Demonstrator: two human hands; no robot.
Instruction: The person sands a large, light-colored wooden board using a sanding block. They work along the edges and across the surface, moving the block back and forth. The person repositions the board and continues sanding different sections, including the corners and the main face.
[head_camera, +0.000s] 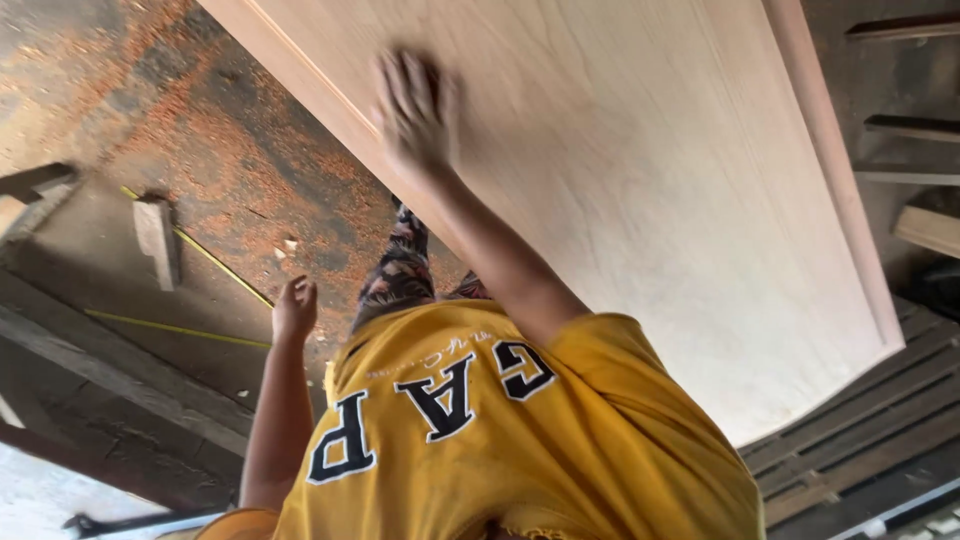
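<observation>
The camera looks straight down the wearer's own body, so the yellow shirt (520, 440) fills the lower middle of the view and the patterned trousers (400, 270) show just beyond it. The right hand (415, 110) lies on the large wooden panel (650, 180), near that panel's raised edge strip on the side closest to the body; the fingers are spread and laid flat against the pale, smooth face, gripping nothing, though the hand is blurred and the fingertips cannot be told apart clearly. The panel is a wide flat sheet with a framed border, running from the top left of the view down to the right, where it rests over dark wooden slats (860, 420). The left hand (294, 308) hangs free beside the hip, away from the panel, with the fingers loosely curled and nothing in them. Below it is a bare floor (90, 60) strewn with reddish sawdust (230, 150), thickest in a band close along the panel's edge. A small wooden block (157, 240) stands on the floor, and a yellow measuring tape (215, 260) is stretched out in a line beside it, passing close to the left hand. A heavy dark beam (120, 375) crosses the lower left. No box, bucket or other container is visible, so nothing can be told of contents.
</observation>
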